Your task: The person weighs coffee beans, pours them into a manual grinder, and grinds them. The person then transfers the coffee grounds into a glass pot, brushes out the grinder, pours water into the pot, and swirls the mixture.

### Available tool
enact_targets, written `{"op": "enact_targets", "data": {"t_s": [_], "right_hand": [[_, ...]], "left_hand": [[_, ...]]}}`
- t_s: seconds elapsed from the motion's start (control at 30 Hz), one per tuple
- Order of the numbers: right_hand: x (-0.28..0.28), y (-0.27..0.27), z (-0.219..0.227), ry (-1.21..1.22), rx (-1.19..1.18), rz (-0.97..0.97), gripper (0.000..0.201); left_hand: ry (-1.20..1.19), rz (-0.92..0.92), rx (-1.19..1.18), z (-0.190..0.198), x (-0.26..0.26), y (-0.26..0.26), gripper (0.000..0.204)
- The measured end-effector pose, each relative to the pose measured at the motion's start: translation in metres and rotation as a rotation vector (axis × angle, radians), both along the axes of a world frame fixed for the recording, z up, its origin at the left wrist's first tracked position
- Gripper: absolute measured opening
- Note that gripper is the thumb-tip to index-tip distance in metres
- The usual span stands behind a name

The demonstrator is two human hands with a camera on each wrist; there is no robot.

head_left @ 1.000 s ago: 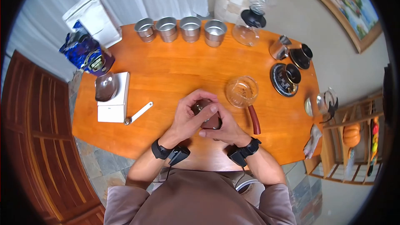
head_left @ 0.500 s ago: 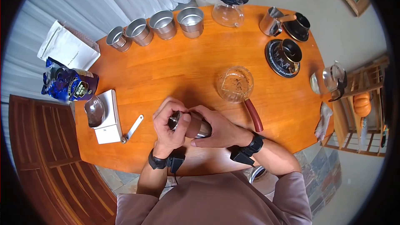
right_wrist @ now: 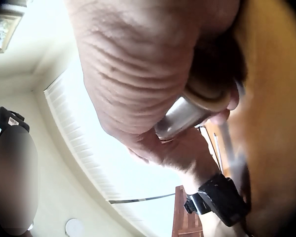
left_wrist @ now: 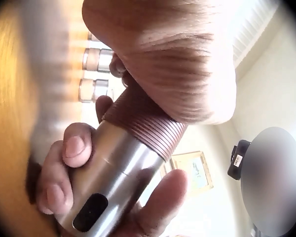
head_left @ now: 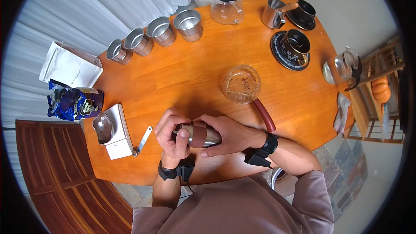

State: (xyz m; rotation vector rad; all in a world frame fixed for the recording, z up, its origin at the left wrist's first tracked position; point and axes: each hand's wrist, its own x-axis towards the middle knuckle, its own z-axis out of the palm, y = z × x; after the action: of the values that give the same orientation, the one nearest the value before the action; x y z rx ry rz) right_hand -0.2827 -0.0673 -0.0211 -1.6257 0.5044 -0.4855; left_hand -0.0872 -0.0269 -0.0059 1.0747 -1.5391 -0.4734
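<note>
Both hands hold a hand coffee grinder point(head_left: 200, 135), a steel cylinder with a brown ribbed band, tilted nearly sideways close to the table's front edge. My left hand point(head_left: 170, 135) grips the end at the left in the head view, thumb lying along it. Around the opposite end curls my right hand point(head_left: 234, 134); in the left wrist view its fingertips press the steel body point(left_wrist: 116, 158) beside a dark oval window. The right wrist view shows only a short stretch of bare steel between the hands. A detached crank handle point(head_left: 143, 141) lies on the table to the left.
Beyond the hands stands a glass pan point(head_left: 236, 98) with dark specks inside and a brown handle. Left are a white scale point(head_left: 122, 132) and a blue bag point(head_left: 78, 104). Several steel cups point(head_left: 161, 32), a glass server point(head_left: 227, 13) and black cups point(head_left: 297, 41) line the back.
The hands have swung the grinder to a more sideways tilt, exposing its band and steel body. The head view has shifted as well. Both hands keep their hold.
</note>
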Motion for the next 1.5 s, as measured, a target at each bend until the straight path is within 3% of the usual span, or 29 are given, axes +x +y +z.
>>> {"op": "enact_targets", "data": {"t_s": [0.27, 0.33, 0.37, 0.43, 0.5, 0.53, 0.57, 0.6, 0.63, 0.67, 0.73, 0.77, 0.83, 0.93, 1.0, 1.07, 1.1, 1.13, 1.2, 1.37, 1.43, 1.5], "right_hand": [[0.0, 0.002, 0.003, 0.034, -0.063, -0.03, 0.066], [0.0, 0.002, -0.001, 0.003, -0.092, -0.073, 0.065], [0.0, 0.002, -0.004, -0.011, -0.083, -0.088, 0.067], [-0.001, 0.002, -0.011, -0.028, -0.08, -0.118, 0.069], [0.001, 0.0, -0.016, -0.231, -0.026, -0.041, 0.065], [0.001, 0.0, -0.016, -0.233, -0.033, -0.058, 0.065], [0.0, 0.001, -0.016, -0.173, 0.097, 0.043, 0.062], [-0.002, 0.0, -0.011, -0.112, 0.224, 0.137, 0.059], [0.011, 0.006, 0.0, -0.541, 0.097, -0.108, 0.046], [0.01, 0.009, 0.005, -0.53, 0.068, -0.144, 0.046], [-0.003, 0.013, 0.011, -0.417, 0.547, 0.119, 0.029], [-0.004, 0.014, 0.008, -0.401, 0.513, 0.081, 0.029], [-0.003, 0.012, -0.004, -0.15, 0.579, 0.283, 0.03], [0.0, 0.014, 0.006, -0.097, 0.594, 0.267, 0.02], [0.006, 0.02, 0.002, -0.096, 0.519, 0.213, 0.022], [0.016, 0.025, -0.015, -0.173, 0.179, 0.06, 0.019], [0.025, 0.029, -0.022, -0.369, 0.115, -0.111, 0.027], [0.025, 0.028, -0.029, -0.37, 0.093, -0.111, 0.027], [0.017, 0.028, -0.017, -0.237, -0.166, -0.111, 0.027], [0.017, 0.028, -0.002, -0.305, -0.31, -0.234, 0.029], [0.021, 0.027, 0.001, -0.197, -0.456, -0.284, 0.031], [0.026, 0.027, -0.006, -0.079, -0.398, -0.325, 0.034]], "left_hand": [[-0.045, -0.02, 0.057, -0.006, 0.003, 0.003, 0.037], [0.193, -0.025, 0.142, -0.01, -0.004, 0.004, 0.049], [0.189, -0.037, 0.138, -0.011, -0.008, 0.004, 0.049], [0.388, -0.146, 0.214, -0.011, -0.017, 0.003, 0.07], [0.456, -0.223, 0.282, -0.011, -0.02, 0.006, 0.078], [0.527, -0.289, 0.353, -0.011, -0.022, 0.008, 0.085], [0.592, -0.339, 0.404, -0.01, -0.024, 0.009, 0.089], [0.589, -0.367, 0.403, -0.01, -0.025, 0.015, 0.089], [0.633, -0.373, 0.467, -0.01, -0.024, 0.021, 0.085], [0.675, -0.389, 0.534, -0.011, -0.025, 0.024, 0.082], [0.722, -0.458, 0.56, -0.006, -0.029, 0.023, 0.064], [0.768, -0.462, 0.527, -0.002, -0.032, 0.023, 0.056], [0.846, -0.466, 0.487, 0.0, -0.035, 0.018, 0.045], [0.875, -0.478, 0.468, -0.006, -0.032, 0.014, 0.04], [0.869, -0.458, 0.494, -0.003, -0.031, 0.014, 0.038], [0.853, -0.467, 0.457, 0.004, -0.036, 0.018, 0.034], [0.769, -0.429, 0.412, 0.005, -0.038, 0.021, 0.031], [0.687, -0.392, 0.364, 0.007, -0.041, 0.022, 0.029], [0.684, -0.385, 0.303, 0.009, -0.044, 0.023, 0.026], [0.674, -0.23, 0.236, 0.008, -0.048, 0.022, 0.021], [0.663, -0.195, 0.204, 0.006, -0.048, 0.019, 0.02], [0.661, -0.149, 0.175, 0.007, -0.05, 0.016, 0.018]]}}
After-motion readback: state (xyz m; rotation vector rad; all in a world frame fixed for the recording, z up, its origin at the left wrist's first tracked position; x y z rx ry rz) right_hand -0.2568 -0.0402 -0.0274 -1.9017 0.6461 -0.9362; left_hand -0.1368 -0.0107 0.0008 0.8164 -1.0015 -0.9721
